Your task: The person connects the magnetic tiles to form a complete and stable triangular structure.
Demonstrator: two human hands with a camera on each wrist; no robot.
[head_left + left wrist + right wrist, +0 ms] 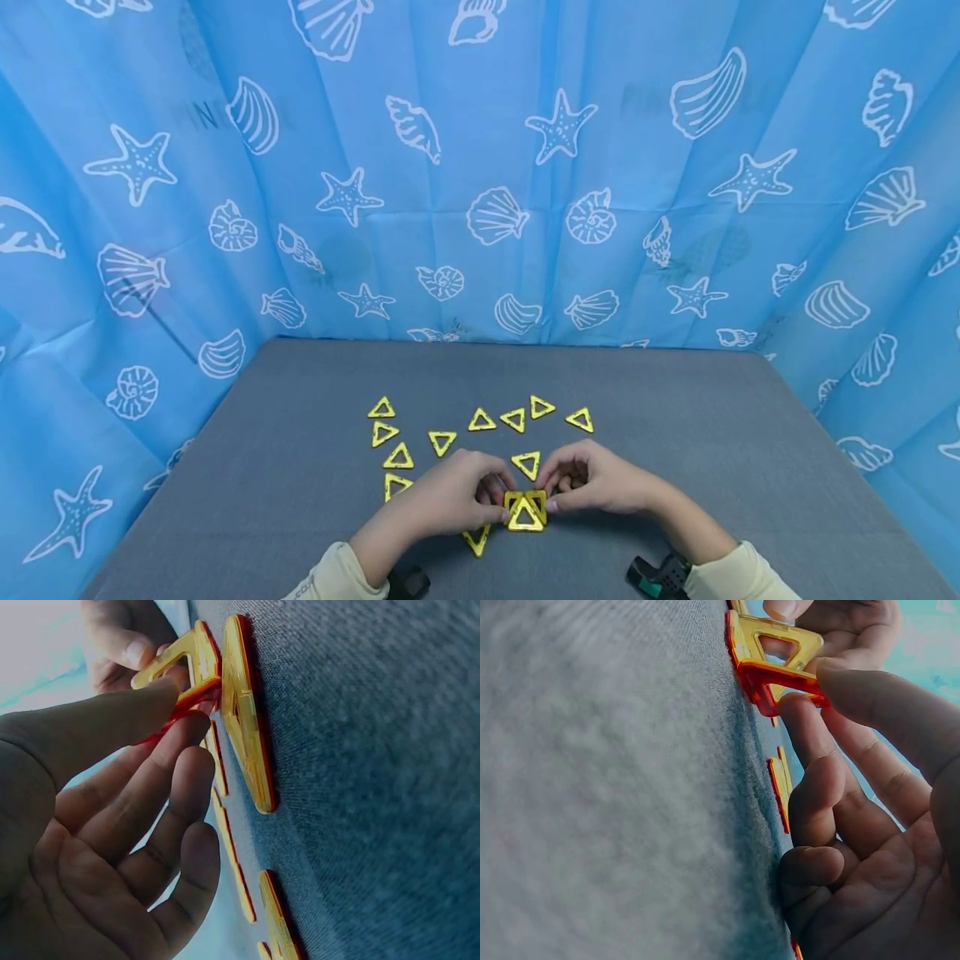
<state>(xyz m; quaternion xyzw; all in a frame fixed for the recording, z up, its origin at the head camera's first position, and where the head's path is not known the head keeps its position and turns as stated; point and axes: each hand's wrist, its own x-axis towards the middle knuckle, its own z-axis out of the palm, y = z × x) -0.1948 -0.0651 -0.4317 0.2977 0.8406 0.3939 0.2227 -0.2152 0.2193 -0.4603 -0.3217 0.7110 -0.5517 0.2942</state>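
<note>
In front of me on the table, several yellow triangular magnetic tiles stand together in a small cluster, with one triangle (525, 517) at its front. My left hand (463, 492) is at the cluster's left side, thumb and index finger pinching a tilted tile (196, 693). From the right, my right hand (603, 479) pinches another tilted tile (780, 677) between thumb and fingertip. The tiles lean toward each other with their lower edges close together. A loose triangle (476, 542) lies partly hidden under my left hand, and another (527, 465) lies just behind the cluster.
More yellow triangles lie flat on the grey cloth-covered table (712, 417): a column at the left, including one tile (398, 456), and a scattered row at the back, including another tile (580, 419). A blue shell-patterned curtain (495, 275) closes off the back and sides.
</note>
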